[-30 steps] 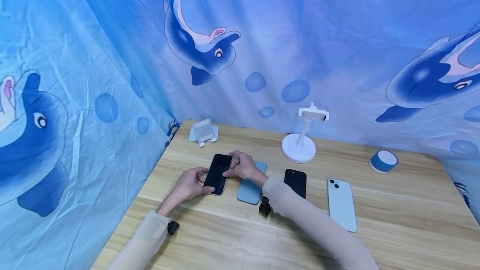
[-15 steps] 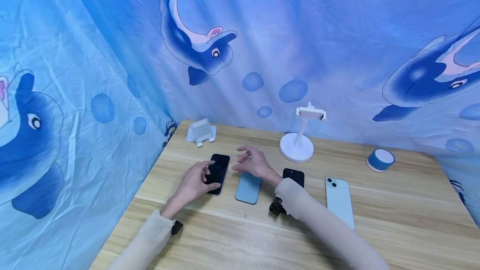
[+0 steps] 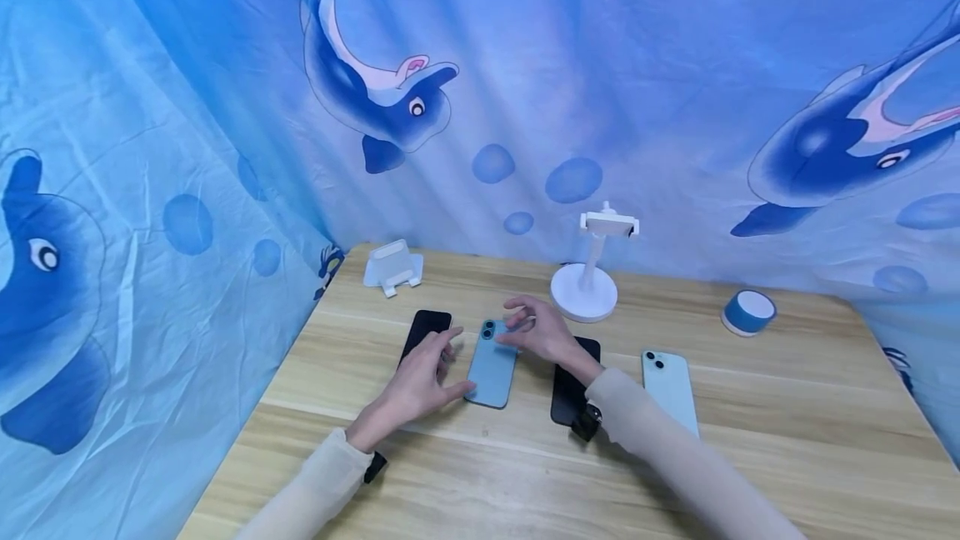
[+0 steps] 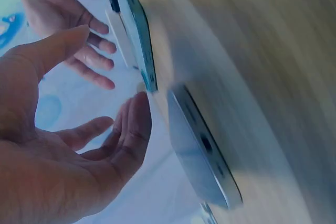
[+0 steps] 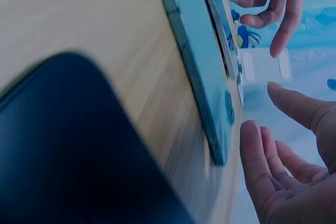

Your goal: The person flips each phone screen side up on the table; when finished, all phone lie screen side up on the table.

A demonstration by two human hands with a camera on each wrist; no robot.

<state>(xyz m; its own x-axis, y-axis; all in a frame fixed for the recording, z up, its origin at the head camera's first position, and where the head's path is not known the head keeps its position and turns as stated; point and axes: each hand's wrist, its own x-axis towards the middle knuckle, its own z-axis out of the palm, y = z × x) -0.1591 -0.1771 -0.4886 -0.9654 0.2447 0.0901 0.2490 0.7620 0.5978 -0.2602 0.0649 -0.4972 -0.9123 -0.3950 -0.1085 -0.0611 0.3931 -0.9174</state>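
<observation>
Left grip (image 3: 420, 377), right grip (image 3: 546, 332): fingers apart, blue phone (image 3: 492, 372) between — only left wrist shows black-screened phone's (image 4: 190, 156) port (image 4: 206, 143).

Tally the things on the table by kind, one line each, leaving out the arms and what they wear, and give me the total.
Phones: 4 (leftmost black phone, blue phone, other black phone, pale phone)
Stands: 2 (small white stand, tall white stand)
Blue-and-white round object: 1
Total: 7
</observation>
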